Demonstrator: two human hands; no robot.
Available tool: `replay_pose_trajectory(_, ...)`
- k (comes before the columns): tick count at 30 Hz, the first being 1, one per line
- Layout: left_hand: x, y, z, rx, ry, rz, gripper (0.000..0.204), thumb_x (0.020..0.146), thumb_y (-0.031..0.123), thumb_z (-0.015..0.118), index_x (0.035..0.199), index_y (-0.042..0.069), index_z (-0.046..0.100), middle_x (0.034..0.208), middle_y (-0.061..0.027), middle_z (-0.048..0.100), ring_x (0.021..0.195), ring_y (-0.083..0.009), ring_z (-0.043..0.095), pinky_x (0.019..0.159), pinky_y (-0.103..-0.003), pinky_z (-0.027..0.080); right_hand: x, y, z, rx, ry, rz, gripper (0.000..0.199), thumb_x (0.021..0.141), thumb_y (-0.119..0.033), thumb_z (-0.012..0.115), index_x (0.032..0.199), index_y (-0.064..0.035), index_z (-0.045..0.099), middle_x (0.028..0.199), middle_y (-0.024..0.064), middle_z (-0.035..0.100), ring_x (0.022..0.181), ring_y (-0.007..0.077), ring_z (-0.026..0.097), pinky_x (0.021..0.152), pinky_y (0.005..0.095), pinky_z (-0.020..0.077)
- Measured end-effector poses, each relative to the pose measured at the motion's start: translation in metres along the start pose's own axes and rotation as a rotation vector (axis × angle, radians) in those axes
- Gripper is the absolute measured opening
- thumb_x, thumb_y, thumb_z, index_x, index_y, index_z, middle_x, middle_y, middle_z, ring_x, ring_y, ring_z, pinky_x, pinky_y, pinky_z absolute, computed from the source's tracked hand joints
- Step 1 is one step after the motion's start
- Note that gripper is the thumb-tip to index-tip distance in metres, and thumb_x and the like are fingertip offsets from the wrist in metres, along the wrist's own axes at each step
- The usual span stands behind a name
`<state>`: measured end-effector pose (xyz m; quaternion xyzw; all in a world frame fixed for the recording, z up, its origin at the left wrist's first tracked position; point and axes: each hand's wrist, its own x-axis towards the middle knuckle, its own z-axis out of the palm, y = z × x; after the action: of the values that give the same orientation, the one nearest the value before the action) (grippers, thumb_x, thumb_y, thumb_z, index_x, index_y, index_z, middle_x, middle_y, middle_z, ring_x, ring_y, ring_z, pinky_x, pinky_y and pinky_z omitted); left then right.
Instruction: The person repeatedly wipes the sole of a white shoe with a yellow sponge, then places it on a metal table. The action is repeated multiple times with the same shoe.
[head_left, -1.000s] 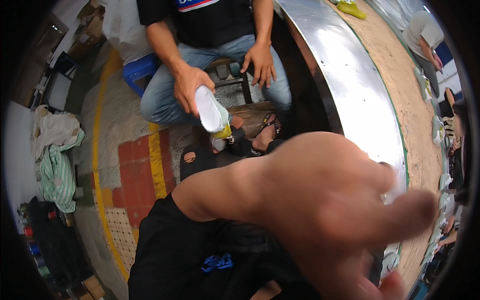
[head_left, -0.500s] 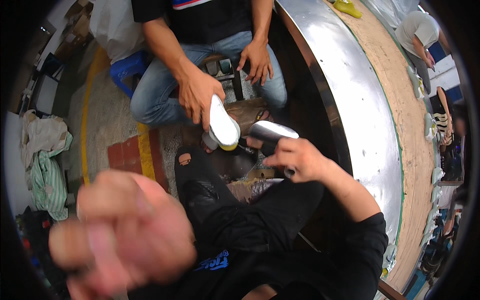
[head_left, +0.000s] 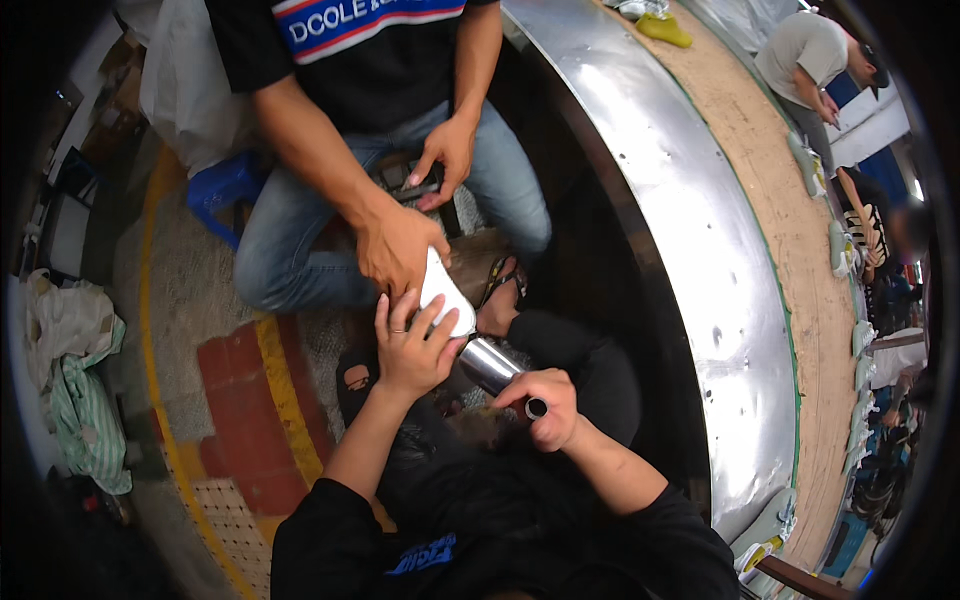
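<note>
Right hand (head_left: 550, 405) around 1 metal tool (head_left: 492, 366), left hand (head_left: 412, 358) outspread against 1 white-soled shoe (head_left: 441, 290)

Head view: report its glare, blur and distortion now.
Head view: glare bleaches parts of the metal strip and glints off the metal tool; head view: the left hand and right hand look fairly sharp; head view: the yellow floor line bows, and the corners fall to black.
</note>
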<state>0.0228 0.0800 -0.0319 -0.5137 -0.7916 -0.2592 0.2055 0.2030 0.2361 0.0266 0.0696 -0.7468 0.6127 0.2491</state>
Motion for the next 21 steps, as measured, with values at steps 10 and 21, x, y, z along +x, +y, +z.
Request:
replay_pose_trajectory(10, 0.041, -0.012, 0.001, -0.306, -0.051, -0.064, 0.020, 0.092, 0.027, 0.074, 0.090, 0.007, 0.070, 0.079, -0.0094, 0.072, 0.070, -0.0300, 0.071, 0.063, -0.042, 0.055, -0.021, 0.013, 0.017, 0.343, 0.528, 0.280, 0.042, 0.098, -0.032, 0.049, 0.072, 0.0004, 0.056, 0.058, 0.0112, 0.054, 0.050, 0.0192, 0.052, 0.051, 0.0316, 0.0447)
replay_pose_trajectory(21, 0.072, -0.056, 0.011, -0.845, -0.358, -0.761, 0.025, 0.102, 0.019, 0.064, 0.098, -0.004, 0.072, 0.073, -0.0114, 0.071, 0.066, -0.0170, 0.067, 0.061, -0.035, 0.050, 0.022, 0.067, 0.045, 0.513, 0.534, 0.181, 0.041, 0.095, -0.030, 0.055, 0.065, -0.0020, 0.050, 0.053, 0.0070, 0.048, 0.047, 0.0156, 0.046, 0.047, 0.0291, 0.0382)
